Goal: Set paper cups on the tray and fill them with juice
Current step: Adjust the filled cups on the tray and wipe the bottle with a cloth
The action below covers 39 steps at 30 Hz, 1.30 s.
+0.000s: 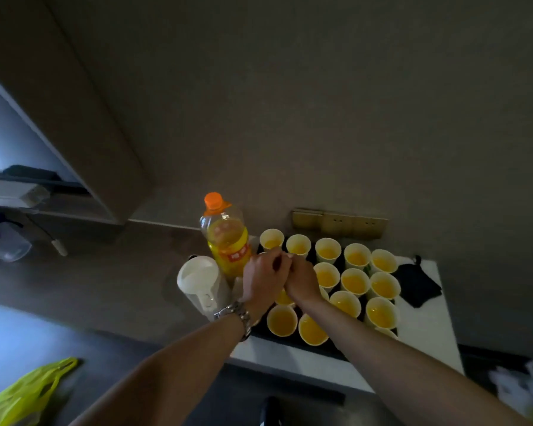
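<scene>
Both grips are met just above the middle of the frame: the left hand (266, 276), a metal watch (234, 315) on its wrist, has its fingers curled, and the right hand (302, 281) is pressed against it with fingers bent inward; whether anything small is pinched between them cannot be told, as the contact is hidden. Left of the hands, a white jug (202, 281) is seen on the table (419, 330), and just behind it a juice bottle (226, 238) stands upright with its orange cap on, partly emptied. To the right, the dark tray (290, 341) is covered with paper cups (354, 279) in close rows, and every cup whose inside is visible holds yellow juice; a few are hidden under the hands. At the far right a small black pouch (417, 282) lies beside the tray. The setting out and filling are judged essentially finished, with at most a hidden cup or a top-up left.
</scene>
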{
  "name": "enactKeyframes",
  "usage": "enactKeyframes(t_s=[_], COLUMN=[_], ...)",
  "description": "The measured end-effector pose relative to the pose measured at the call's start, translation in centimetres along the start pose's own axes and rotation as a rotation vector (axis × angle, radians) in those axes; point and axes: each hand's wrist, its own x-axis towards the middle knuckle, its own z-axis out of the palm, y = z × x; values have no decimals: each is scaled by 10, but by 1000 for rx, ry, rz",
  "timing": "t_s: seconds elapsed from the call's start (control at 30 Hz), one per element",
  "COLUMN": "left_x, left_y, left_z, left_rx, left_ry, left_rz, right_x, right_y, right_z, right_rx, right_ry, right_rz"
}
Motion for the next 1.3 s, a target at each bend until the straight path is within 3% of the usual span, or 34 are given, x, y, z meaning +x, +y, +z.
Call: enactKeyframes(t_s=[0.2, 0.53, 0.7, 0.93, 1.03, 1.3], left_x=[-9, -26, -29, -18, -8, 20], left_y=[46, 141, 169, 157, 149, 149], left_z=[75, 200, 262, 344, 372, 388], left_rx=[-21, -53, -120, 132, 203, 564], left_ry=[-156, -407, -515, -731, -722, -839], left_rz=[30, 135, 119, 176, 195, 349], right_x=[-17, -55, -53, -36, -24, -2], right_y=[69, 173, 229, 283, 300, 328], right_z=[-67, -178, -209, -226, -233, -228], right_rx=[49, 68, 48, 141, 152, 141], right_ry=[96, 278, 258, 272, 213, 109], right_rz=[206, 400, 531, 586, 587, 568])
